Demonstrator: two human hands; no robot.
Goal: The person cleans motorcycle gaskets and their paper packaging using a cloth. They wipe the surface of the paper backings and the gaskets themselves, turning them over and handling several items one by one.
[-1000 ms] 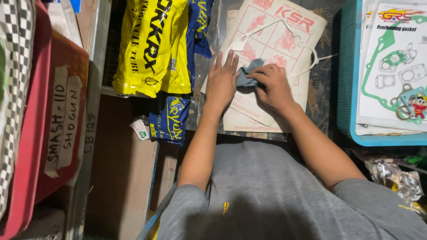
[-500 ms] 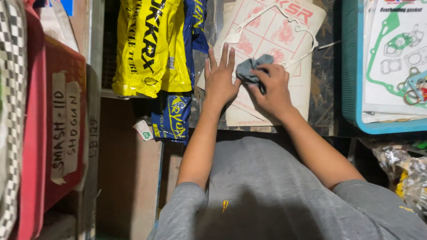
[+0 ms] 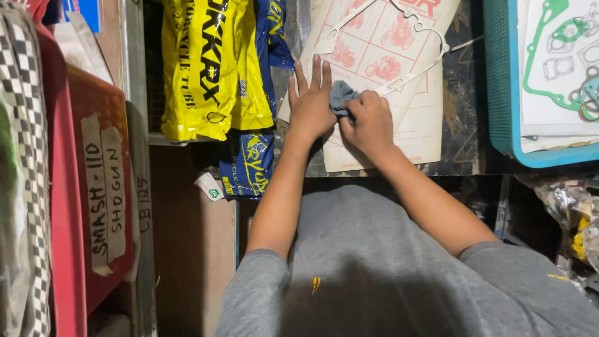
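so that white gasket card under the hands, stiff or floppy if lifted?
Likely thin and bendy: the card lies flat in clear wrap. Probably light. The wrap looks glossy, so maybe slippery; the left hand presses it flat while the right hand rubs with a cloth.

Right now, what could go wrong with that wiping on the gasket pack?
1. The right hand presses a grey cloth on the white gasket pack; its thin gasket outline could snag or tear.
2. The pack overhangs the shelf edge; only the flat left hand pins it, so it might slide.
3. The yellow tube packets hang close by and could be knocked.
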